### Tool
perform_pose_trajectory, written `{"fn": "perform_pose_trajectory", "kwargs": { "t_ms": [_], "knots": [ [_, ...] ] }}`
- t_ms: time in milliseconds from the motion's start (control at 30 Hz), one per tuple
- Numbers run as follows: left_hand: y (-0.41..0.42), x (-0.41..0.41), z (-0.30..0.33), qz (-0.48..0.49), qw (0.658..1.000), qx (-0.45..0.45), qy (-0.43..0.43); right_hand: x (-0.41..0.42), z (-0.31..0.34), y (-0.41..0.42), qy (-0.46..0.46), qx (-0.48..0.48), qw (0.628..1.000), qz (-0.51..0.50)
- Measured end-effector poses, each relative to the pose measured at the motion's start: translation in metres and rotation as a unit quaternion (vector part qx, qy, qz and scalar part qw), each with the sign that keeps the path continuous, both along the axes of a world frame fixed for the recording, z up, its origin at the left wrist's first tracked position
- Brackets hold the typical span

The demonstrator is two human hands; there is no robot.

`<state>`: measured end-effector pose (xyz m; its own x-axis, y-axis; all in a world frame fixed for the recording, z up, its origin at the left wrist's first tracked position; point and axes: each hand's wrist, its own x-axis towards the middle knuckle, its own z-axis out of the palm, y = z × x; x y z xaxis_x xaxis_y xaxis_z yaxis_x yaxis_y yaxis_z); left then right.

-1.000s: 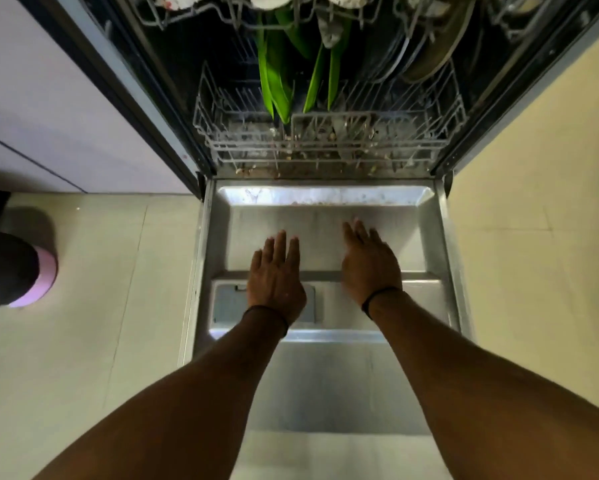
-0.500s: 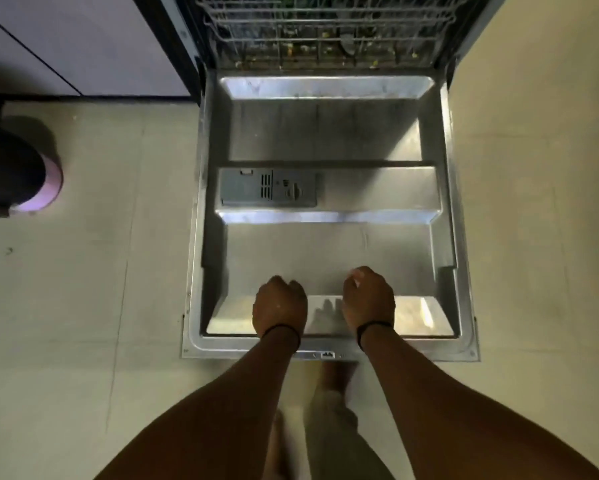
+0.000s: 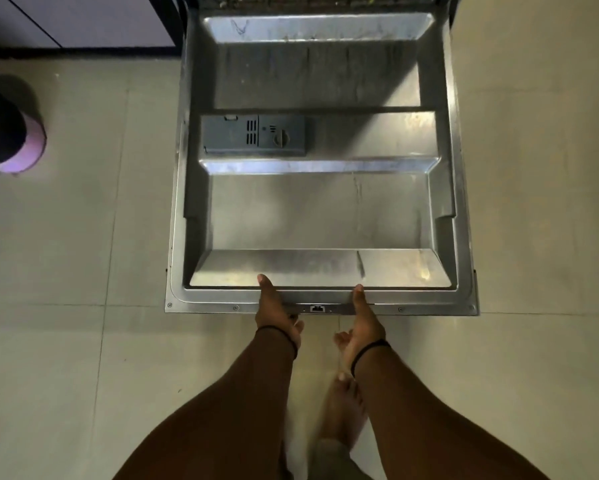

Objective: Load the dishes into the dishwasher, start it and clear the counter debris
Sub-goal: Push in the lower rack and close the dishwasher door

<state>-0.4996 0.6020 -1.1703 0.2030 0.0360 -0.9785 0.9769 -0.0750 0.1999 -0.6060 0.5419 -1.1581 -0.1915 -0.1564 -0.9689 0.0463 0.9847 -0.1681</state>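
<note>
The dishwasher door lies fully open and flat, its steel inner face up, with a grey detergent dispenser on its left half. My left hand grips the door's near edge left of the latch, thumb on top and fingers curled under. My right hand grips the same edge right of the latch, thumb on top. A strip of the lower rack shows at the top of the view; the dishes are out of sight.
Pale tiled floor surrounds the door. A dark round object with a pink rim stands on the floor at the left. White cabinet fronts run along the upper left. My bare foot is below the door's edge.
My hands slid back from the door's middle to its near edge and now grip it with thumbs on top. The view tilted down, so the loaded rack left the frame.
</note>
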Motion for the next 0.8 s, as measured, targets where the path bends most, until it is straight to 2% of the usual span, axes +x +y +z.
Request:
{"fn": "perform_pose_trajectory", "kwargs": {
  "t_ms": [100, 167, 367, 467, 600, 700, 800],
  "knots": [
    [-0.007, 0.002, -0.010, 0.034, 0.999, -0.014, -0.008, 0.004, -0.015, -0.007, -0.087, -0.027, 0.996, -0.008],
    [0.001, -0.002, -0.016, 0.058, 0.998, -0.004, -0.007, 0.009, -0.023, -0.004, -0.110, -0.023, 0.993, -0.028],
    [-0.004, 0.001, -0.029, 0.096, 0.995, -0.031, -0.009, 0.011, -0.037, -0.009, -0.087, -0.037, 0.992, -0.081],
    [0.000, 0.008, -0.026, 0.096, 0.993, -0.057, -0.022, 0.016, -0.039, -0.012, -0.069, -0.038, 0.995, -0.067],
    [0.000, 0.002, 0.011, 0.106, 0.992, -0.055, -0.029, 0.018, -0.007, -0.006, -0.030, -0.041, 0.996, -0.067],
    [-0.001, -0.003, 0.053, 0.115, 0.993, -0.006, -0.031, 0.016, 0.028, -0.004, -0.021, -0.049, 0.995, -0.082],
    [-0.007, 0.002, 0.106, 0.168, 0.983, 0.044, -0.054, 0.025, 0.087, -0.011, -0.027, -0.087, 0.993, -0.073]
  ]
}}
